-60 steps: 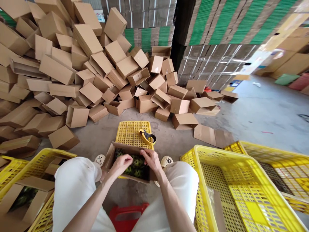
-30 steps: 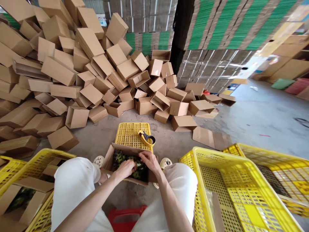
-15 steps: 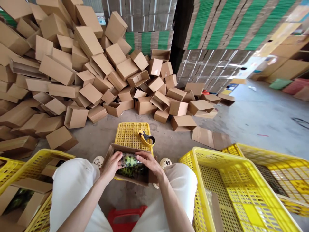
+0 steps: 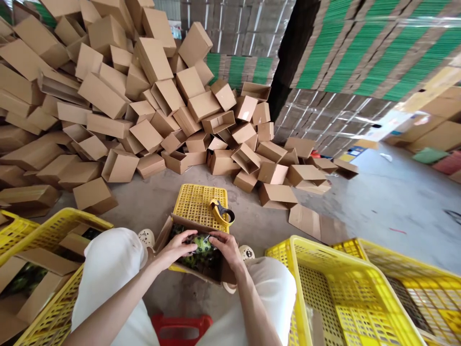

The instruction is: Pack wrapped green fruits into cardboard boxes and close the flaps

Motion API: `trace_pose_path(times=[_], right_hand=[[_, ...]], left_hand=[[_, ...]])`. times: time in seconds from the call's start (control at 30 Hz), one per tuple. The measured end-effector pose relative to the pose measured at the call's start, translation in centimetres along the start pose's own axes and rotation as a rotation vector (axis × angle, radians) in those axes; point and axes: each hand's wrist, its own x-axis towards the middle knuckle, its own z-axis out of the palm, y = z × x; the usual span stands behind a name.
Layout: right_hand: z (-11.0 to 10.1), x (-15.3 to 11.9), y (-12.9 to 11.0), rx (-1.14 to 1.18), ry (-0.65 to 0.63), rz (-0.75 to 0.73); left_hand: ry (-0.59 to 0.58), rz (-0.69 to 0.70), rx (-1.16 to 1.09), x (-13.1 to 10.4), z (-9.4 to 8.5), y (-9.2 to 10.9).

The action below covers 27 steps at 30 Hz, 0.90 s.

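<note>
Between my knees, an open cardboard box (image 4: 227, 275) rests on an upturned yellow crate (image 4: 194, 197). Several green-and-black items in clear plastic lie inside it; their kind I cannot make out. My left hand (image 4: 179, 249) pinches the left end of one plastic-wrapped green-and-black packet (image 4: 203, 243) at the box's opening. The other end is in the fingers of my right hand (image 4: 226, 247). Just beyond the box, a yellow-and-black tape dispenser (image 4: 222, 213) lies on the crate.
Many empty cardboard boxes (image 4: 147, 137) are heaped ahead and to the left. Yellow crates (image 4: 324, 254) stand at my right; another crate (image 4: 65, 218) on my left holds open boxes with green contents. A red stool (image 4: 182, 327) shows below me. Stacked flat cartons (image 4: 334, 53) rise behind.
My view has turned a little to the left. Both hands have shifted slightly with the packet, and the left fingers now reach further over it.
</note>
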Motion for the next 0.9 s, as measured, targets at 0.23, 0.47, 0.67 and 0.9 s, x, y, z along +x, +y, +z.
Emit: trace_pose_path(times=[0.23,0.47,0.67,0.9], right_hand=[[-0.4,2.7,2.0,-0.279,0.166,-0.114],[-0.5,7.2,-0.3,-0.331,0.179,-0.159],[-1.0,10.4,-0.9,-0.204,0.181,-0.139],[-1.1,10.4,0.2,0.102,0.261,-0.028]], left_hand=[[0.341,0.031,0.259,3.6,-4.9,-1.5],[0.318,0.128,0.610,5.4,-5.1,-2.4],[0.340,0.023,0.788,7.7,-4.1,-1.0],[0.283,-0.022,1.059,8.7,-3.7,1.4]])
